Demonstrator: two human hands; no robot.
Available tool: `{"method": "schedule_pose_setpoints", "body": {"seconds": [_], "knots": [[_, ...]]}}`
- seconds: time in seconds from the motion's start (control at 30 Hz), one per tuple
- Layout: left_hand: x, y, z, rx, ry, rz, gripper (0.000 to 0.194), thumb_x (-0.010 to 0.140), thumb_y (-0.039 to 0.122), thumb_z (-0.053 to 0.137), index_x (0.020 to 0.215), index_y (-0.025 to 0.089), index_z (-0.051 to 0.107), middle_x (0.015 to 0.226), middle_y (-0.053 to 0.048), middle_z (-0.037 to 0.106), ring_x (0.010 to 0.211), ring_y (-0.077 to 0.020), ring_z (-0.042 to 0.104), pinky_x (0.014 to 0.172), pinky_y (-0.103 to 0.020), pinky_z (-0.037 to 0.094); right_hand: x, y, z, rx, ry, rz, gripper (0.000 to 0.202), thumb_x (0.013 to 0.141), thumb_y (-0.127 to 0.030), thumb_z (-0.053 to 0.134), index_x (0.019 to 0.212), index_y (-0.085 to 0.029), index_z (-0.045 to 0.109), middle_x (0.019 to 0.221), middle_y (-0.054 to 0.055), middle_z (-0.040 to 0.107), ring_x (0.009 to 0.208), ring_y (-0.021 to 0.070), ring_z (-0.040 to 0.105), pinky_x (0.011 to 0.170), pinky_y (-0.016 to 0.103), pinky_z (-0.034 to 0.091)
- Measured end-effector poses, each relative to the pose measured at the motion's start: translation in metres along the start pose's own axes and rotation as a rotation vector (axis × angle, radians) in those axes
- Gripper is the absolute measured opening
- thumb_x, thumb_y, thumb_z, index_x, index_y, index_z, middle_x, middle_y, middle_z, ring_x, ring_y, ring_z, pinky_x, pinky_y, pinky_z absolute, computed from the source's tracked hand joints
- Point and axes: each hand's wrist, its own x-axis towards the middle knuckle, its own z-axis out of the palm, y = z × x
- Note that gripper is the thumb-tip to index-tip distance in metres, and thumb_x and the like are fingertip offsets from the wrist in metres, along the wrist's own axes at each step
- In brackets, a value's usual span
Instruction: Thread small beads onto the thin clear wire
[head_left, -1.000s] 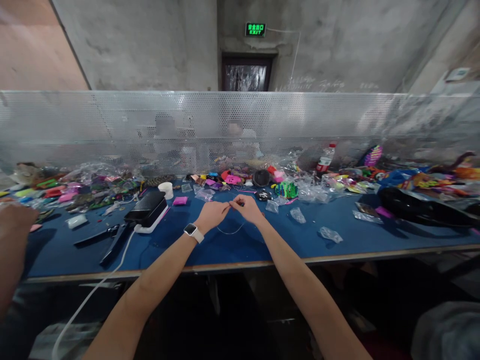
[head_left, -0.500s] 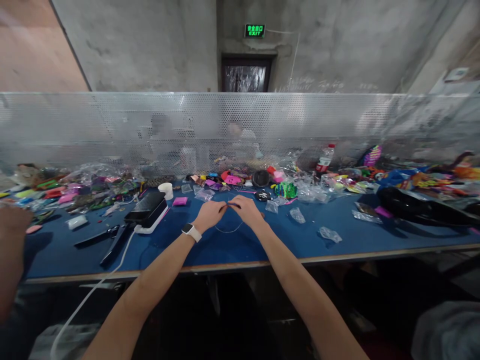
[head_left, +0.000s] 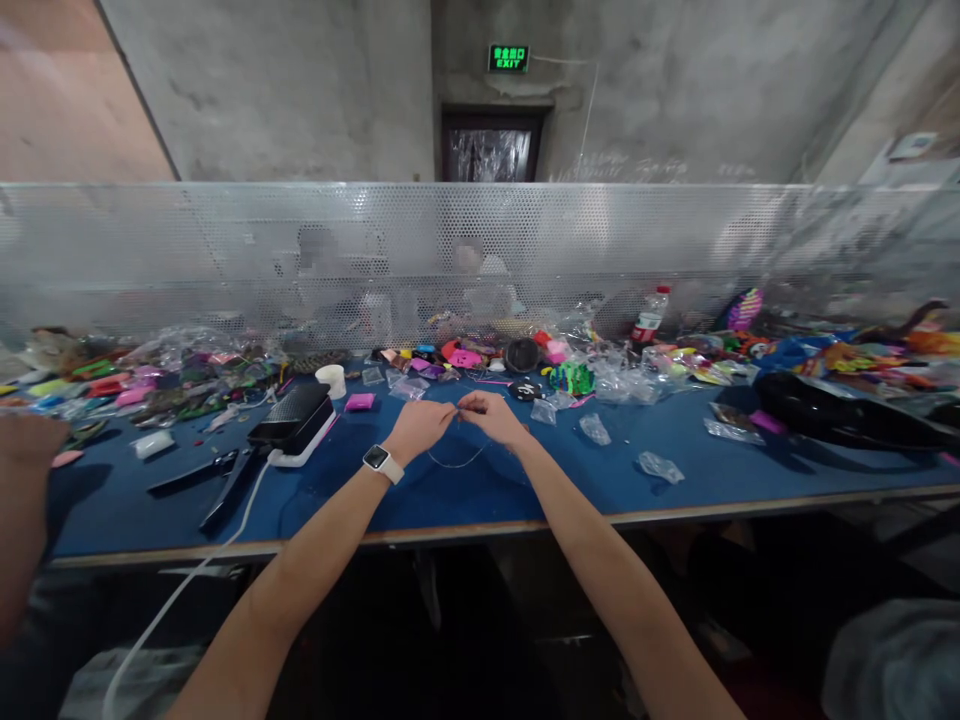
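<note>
Over the middle of the blue table my left hand (head_left: pixel 420 430) and my right hand (head_left: pixel 491 415) nearly meet, each with its fingers pinched. Between the fingertips is something small and dark, too small to make out. A thin cord (head_left: pixel 455 466) hangs in a shallow loop beneath both hands, its ends running up into the fingers. A pale-strapped watch (head_left: pixel 384 462) sits on my left wrist. Left of my hands lies a small pink packet (head_left: pixel 360 401), and to the right are crumpled clear plastic bags (head_left: pixel 595 430).
Colourful small items and plastic wrap line the table's (head_left: pixel 450 510) back edge below a perforated metal screen (head_left: pixel 397 240). At left lie a phone (head_left: pixel 274 432) on a black-and-white box, a white cable and black scissors-like tool (head_left: pixel 225 485). A co-worker's hand (head_left: pixel 30 450) shows far left.
My right fingers have shifted slightly and curled, and the dark piece between the fingertips is less visible. My left hand stays almost in place, with the cord loop still hanging below.
</note>
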Motion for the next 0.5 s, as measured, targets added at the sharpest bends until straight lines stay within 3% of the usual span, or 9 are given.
{"method": "schedule_pose_setpoints", "body": {"seconds": [0.13,0.27,0.4,0.5], "knots": [[0.000,-0.002,0.003,-0.023,0.006,0.010,0.038,0.112,0.035,0.042,0.107,0.023,0.077,0.098,-0.010,0.080,0.092,-0.0242,0.074,0.076,-0.030,0.046,-0.004,-0.007,0.000,-0.190,0.001,-0.091,0.029,0.070,-0.014,0.077,0.098,-0.020,0.074,0.082,0.002,0.079,0.082,0.0216,0.073,0.084,0.036,0.056],[0.000,-0.003,0.004,-0.044,0.006,0.023,0.038,0.112,0.037,0.042,0.108,0.023,0.077,0.098,-0.009,0.080,0.091,-0.0237,0.074,0.075,-0.030,0.046,-0.008,-0.014,-0.002,-0.371,0.040,-0.172,0.025,0.071,-0.012,0.082,0.093,-0.023,0.077,0.086,0.002,0.077,0.091,0.0232,0.071,0.088,0.038,0.054],[-0.001,-0.002,0.002,-0.058,-0.003,0.021,0.040,0.112,0.039,0.040,0.110,0.024,0.077,0.100,-0.010,0.080,0.092,-0.0239,0.073,0.075,-0.030,0.046,-0.007,-0.014,-0.006,-0.399,0.034,-0.194,0.014,0.077,-0.026,0.088,0.087,-0.024,0.079,0.089,0.004,0.076,0.090,0.0234,0.070,0.088,0.039,0.053],[-0.001,-0.001,0.000,-0.060,-0.011,0.013,0.038,0.112,0.037,0.041,0.112,0.024,0.077,0.099,-0.010,0.080,0.092,-0.0237,0.073,0.076,-0.030,0.046,-0.005,-0.014,-0.010,-0.374,0.040,-0.181,0.020,0.084,-0.043,0.085,0.083,-0.024,0.080,0.084,0.005,0.077,0.083,0.0223,0.068,0.080,0.036,0.052]]}}
